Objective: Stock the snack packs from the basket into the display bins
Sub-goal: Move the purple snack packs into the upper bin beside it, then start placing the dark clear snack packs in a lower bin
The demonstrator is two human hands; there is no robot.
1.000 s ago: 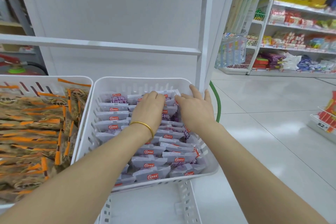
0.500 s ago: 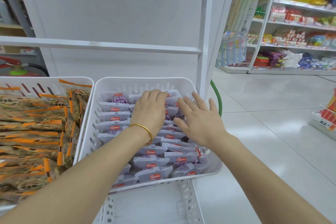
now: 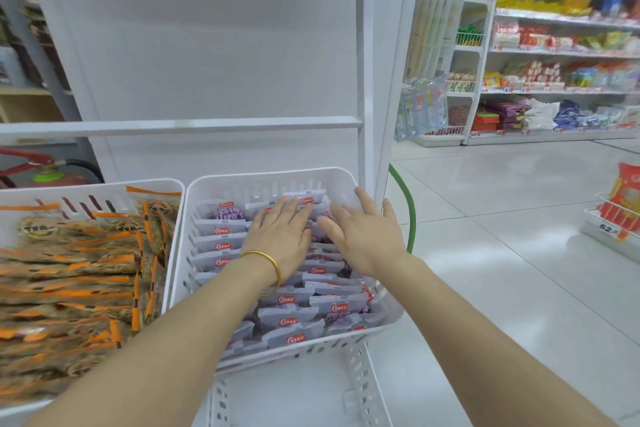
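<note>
Shop-shelf white bin: left hand and right hand lie flat, fingers spread, on purple snack packs.

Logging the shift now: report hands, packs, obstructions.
Left hand open, flat on the purple snack packs. Right hand open over the far right corner of the white bin. Nothing in the way.

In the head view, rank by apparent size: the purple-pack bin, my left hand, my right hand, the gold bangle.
1. purple-pack bin
2. left hand and right hand, which look about alike
3. gold bangle, smallest
</note>
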